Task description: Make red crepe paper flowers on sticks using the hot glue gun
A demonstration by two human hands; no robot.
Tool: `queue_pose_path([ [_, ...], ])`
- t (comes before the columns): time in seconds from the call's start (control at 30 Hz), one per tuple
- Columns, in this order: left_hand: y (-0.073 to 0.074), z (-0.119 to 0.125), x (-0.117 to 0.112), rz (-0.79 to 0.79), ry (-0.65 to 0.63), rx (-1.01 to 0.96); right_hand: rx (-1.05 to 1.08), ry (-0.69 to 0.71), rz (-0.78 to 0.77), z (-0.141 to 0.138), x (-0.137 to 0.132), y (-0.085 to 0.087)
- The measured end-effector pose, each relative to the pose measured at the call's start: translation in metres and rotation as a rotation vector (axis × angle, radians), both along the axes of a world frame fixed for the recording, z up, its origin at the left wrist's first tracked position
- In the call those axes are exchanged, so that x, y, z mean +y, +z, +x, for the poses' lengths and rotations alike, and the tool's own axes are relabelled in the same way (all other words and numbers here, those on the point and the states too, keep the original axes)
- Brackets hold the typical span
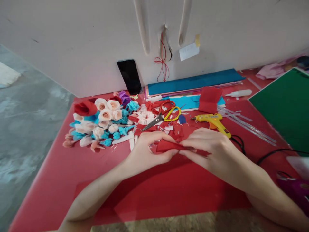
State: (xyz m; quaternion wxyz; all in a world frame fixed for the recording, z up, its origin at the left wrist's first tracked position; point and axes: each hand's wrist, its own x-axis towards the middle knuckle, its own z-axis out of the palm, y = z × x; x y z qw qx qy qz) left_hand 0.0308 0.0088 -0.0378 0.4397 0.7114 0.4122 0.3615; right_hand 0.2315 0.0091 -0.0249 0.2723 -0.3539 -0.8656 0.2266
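Note:
Between my two hands is a piece of red crepe paper [167, 147], rolled or folded to a narrow shape. My left hand [152, 149] curls around its left part, thumb below and fingers above. With thumb and fingertips, my right hand [207, 146] pinches the right end. Just beyond the hands lie scissors [158, 119] with one red and one yellow handle, on red and white paper scraps [145, 116]. A yellow glue gun [212, 120] rests behind my right hand. Paper flowers [103, 119] in white, blue, red and pink are heaped to the left.
A black phone [130, 77] leans on the white wall behind the red table [60, 170]. Blue paper [193, 82], a folded red paper piece [209, 100] and a white tube [238, 93] lie at the back. A green board [287, 106] and a black cable [272, 153] are at right.

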Motion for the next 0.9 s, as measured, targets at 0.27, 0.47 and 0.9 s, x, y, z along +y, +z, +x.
queue_pose_path([
  [0.27,0.001,0.0,0.001,-0.002,-0.007,0.033,-0.033,-0.008,-0.003,0.0,-0.001,0.0],
  [0.47,0.003,-0.004,0.002,0.004,0.016,0.013,-0.077,-0.036,0.009,0.012,0.003,0.004],
  [0.9,0.002,-0.003,-0.007,0.13,-0.033,0.03,0.012,-0.005,0.011,0.003,-0.007,0.007],
])
